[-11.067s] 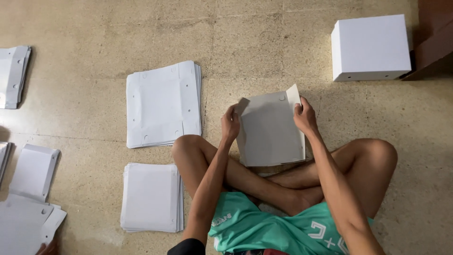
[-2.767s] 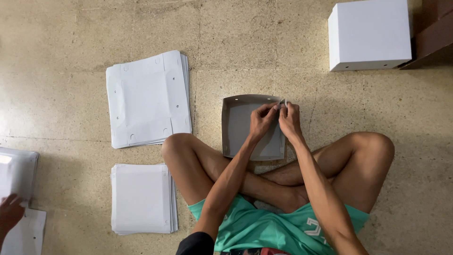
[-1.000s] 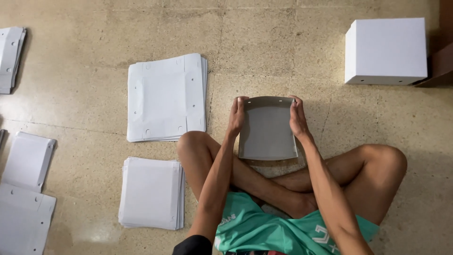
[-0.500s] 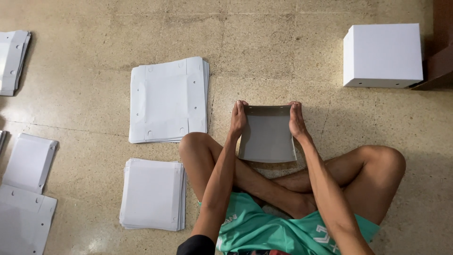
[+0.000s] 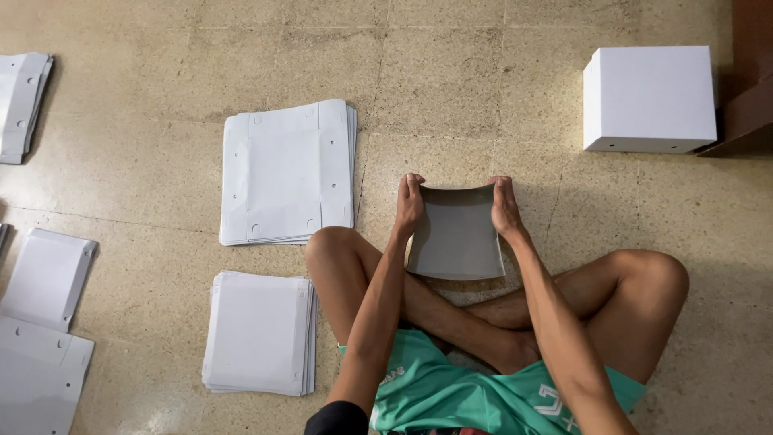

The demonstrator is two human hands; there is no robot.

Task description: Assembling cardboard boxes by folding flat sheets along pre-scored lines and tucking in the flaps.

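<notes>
Grey cardboard sheet (image 5: 456,238), bowed, sits centre frame above the crossed legs; left hand (image 5: 408,205) and right hand (image 5: 506,208) press its side edges, fingers held together. Left lie white flat stacks (image 5: 259,332), (image 5: 287,172). Upper right stands a white box (image 5: 649,98).

1. You have a stack of flat white die-cut cardboard blanks (image 5: 287,171), with small punched holes, lying on the stone tile floor (image 5: 467,72) toward its far middle.
2. A second stack of plain white sheets (image 5: 259,332) lies just nearer than the first, apart from it.
3. A made-up white box (image 5: 649,98) stands near the floor's far right corner, beside a dark brown wooden piece (image 5: 749,89).
4. More white blanks lie along the left edge: a pile at the far left (image 5: 22,105), two loose ones lower down (image 5: 47,278) (image 5: 40,379).
</notes>
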